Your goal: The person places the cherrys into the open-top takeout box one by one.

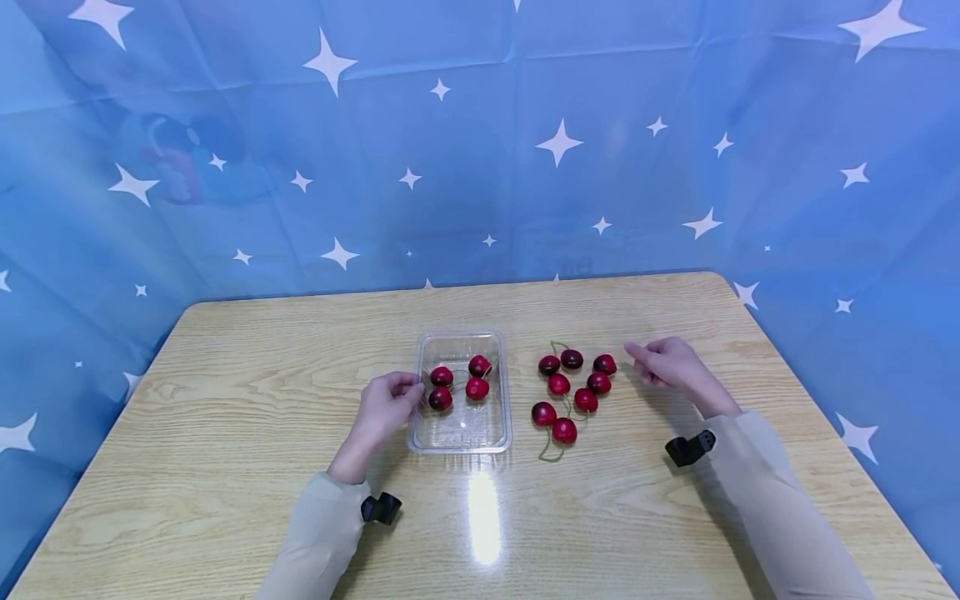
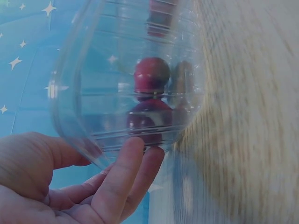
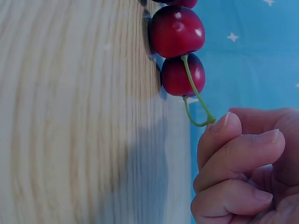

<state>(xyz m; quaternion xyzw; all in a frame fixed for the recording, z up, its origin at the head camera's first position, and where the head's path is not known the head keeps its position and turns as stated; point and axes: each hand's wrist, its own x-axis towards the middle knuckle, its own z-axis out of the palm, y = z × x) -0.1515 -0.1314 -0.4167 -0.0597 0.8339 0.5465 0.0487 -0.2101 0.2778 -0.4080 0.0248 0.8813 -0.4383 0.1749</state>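
Observation:
My left hand (image 1: 386, 408) holds the left wall of a clear plastic container (image 1: 461, 450). In the left wrist view its thumb is at the rim and its fingers (image 2: 122, 177) lie against the outer wall. Several red cherries (image 1: 477, 388) sit inside. To the container's right, more cherries (image 1: 558, 384) lie on the table, many with green stems. My right hand (image 1: 671, 364) is beside the rightmost cherries (image 1: 604, 364), fingers curled. In the right wrist view its fingertips meet the joined end of a green stem (image 3: 197, 93) bearing two cherries; whether they pinch it is unclear.
The light wooden table (image 1: 262, 400) has its far edge close to a blue curtain (image 1: 465, 208) with white stars. Black wrist cameras (image 1: 688, 448) sit at both cuffs. A bright reflection lies on the tabletop in front of the container.

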